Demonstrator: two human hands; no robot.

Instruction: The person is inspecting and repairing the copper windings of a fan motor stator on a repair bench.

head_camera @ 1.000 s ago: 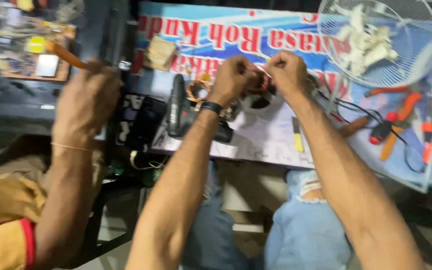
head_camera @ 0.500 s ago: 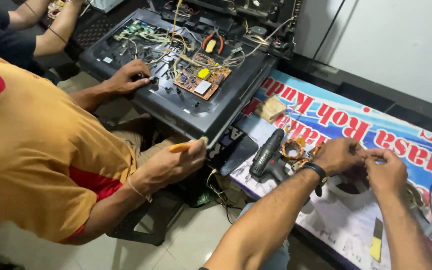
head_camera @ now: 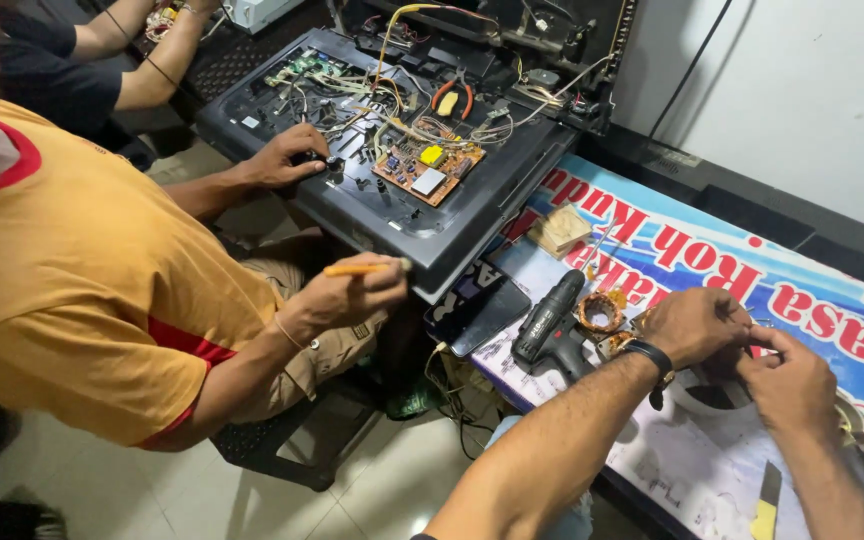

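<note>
Left hand [head_camera: 694,325] curled, pinching something small, unclear what | right hand [head_camera: 794,385] likewise, fingertips meeting left | black cordless drill [head_camera: 550,322] beside left wrist on printed banner-covered surface [head_camera: 812,280]

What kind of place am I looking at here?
Most likely a small electronics repair workshop: an opened black appliance casing with an orange circuit board and loose wiring, a black cordless drill and a copper wire coil lie on the banner-covered bench.

Held part: hidden between left hand [head_camera: 694,325] and right hand [head_camera: 794,385], perhaps thin wire.
Yellow-handled tool [head_camera: 766,500]: cut off at bottom edge.
</note>
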